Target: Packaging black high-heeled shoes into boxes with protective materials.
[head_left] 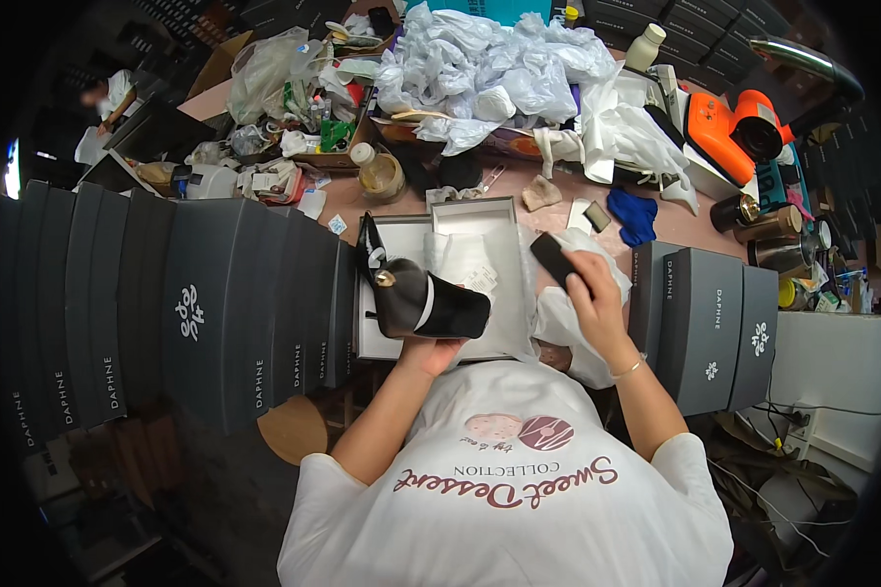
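Over an open shoe box (504, 338), my left hand (431, 354) supports a black heeled shoe (455, 311) from underneath, its fingers closed round it. A gold-coloured ornament (386, 279) sits on the shoe, and its strap stands up at the far end. To the right, my right hand (598, 296) grips a small black block (552, 257), held apart from the shoe. Whether the block is a sponge or a brush, I cannot tell. White tissue paper (457, 256) lines the box, and a loose white sheet (582, 342) lies under my right hand.
Grey shoe boxes stand in a long row (210, 313) at left and a shorter one (700, 323) at right. Crumpled paper (489, 64) heaps up behind. Around it are a jar (378, 174), a blue cloth (633, 215) and an orange device (719, 137). Another person (117, 98) is far left.
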